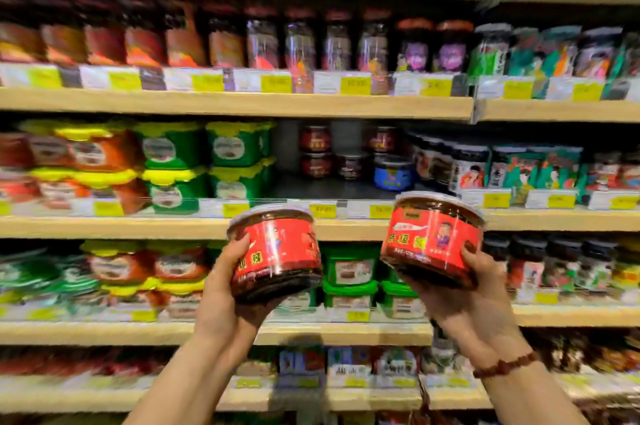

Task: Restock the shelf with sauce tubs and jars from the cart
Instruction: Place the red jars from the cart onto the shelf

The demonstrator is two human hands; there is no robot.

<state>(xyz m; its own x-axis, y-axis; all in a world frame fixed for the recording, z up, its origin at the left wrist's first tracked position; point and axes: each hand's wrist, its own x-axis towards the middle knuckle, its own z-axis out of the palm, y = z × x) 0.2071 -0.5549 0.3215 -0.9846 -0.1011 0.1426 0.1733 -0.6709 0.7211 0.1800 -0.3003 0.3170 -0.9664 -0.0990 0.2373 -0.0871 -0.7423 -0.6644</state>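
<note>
My left hand (225,289) grips a round sauce tub (280,251) with a red label and a pale lid, holding it from below and from its left side. My right hand (467,293) cups a second, matching red sauce tub (433,237), tilted to the left. Both tubs are raised in front of the wooden shelf edge (346,227), just below a dark gap (322,185) in the middle shelf. At the back of that gap stand a few small red jars (315,151) and a blue tub (393,173). The cart is out of sight.
Green tubs with yellow lids (239,161) border the gap on the left, dark jars and packets (467,165) on the right. Green-lidded tubs (349,275) fill the shelf below, behind my hands. Rows of jars (301,44) line the shelf above. Yellow price tags run along every edge.
</note>
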